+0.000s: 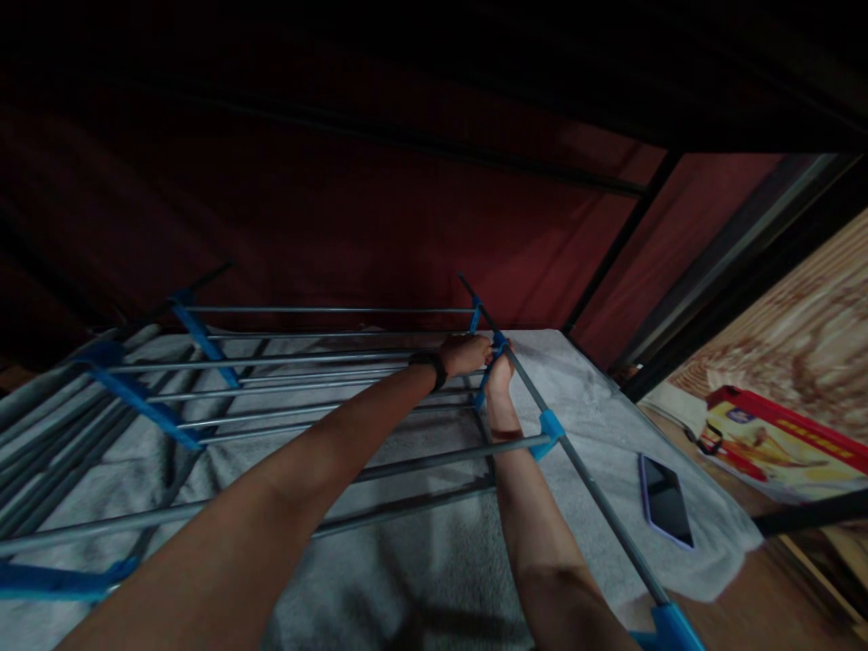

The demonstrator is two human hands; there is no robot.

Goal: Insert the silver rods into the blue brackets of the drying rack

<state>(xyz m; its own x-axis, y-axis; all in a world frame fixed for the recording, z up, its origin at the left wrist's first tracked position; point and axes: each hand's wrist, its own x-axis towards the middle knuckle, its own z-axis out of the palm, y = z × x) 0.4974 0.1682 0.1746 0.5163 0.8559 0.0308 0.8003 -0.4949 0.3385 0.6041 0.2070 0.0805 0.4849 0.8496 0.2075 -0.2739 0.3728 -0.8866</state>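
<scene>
A rack of grey metal tubes with blue plastic connectors stands on a grey blanket. My left hand, with a dark band at its wrist, is closed at a blue connector on the rack's right side. On the other side of that connector, my right hand wraps round it from below, its forearm passing under a cross tube. Fingers of both hands meet at this joint and partly hide it.
A phone lies on the blanket at right. Beyond the edge is a red and yellow box. More grey tubes lie at far left. Dark frame bars and a red curtain stand behind.
</scene>
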